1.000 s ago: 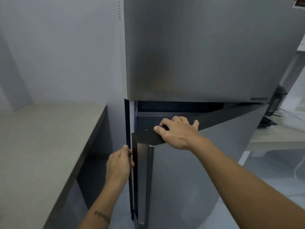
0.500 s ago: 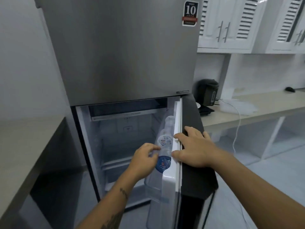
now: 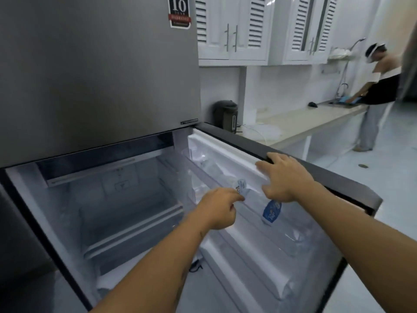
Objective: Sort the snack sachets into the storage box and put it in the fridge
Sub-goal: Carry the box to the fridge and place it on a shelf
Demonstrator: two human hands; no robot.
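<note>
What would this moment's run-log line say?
fridge door: open | right hand: on door's top edge | left hand: by bottle in door rack, contact unclear | storage box: not in view

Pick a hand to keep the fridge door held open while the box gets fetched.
Right, probably. The right hand already rests on the top edge of the open lower door, fingers over the rim. The left hand hangs in front of the door bottles, off the door.

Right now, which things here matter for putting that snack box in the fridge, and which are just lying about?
For the job:
fridge door, under the right hand
fridge shelf
left hand

Just about:
water bottle in the door
kettle
cupboards
</note>
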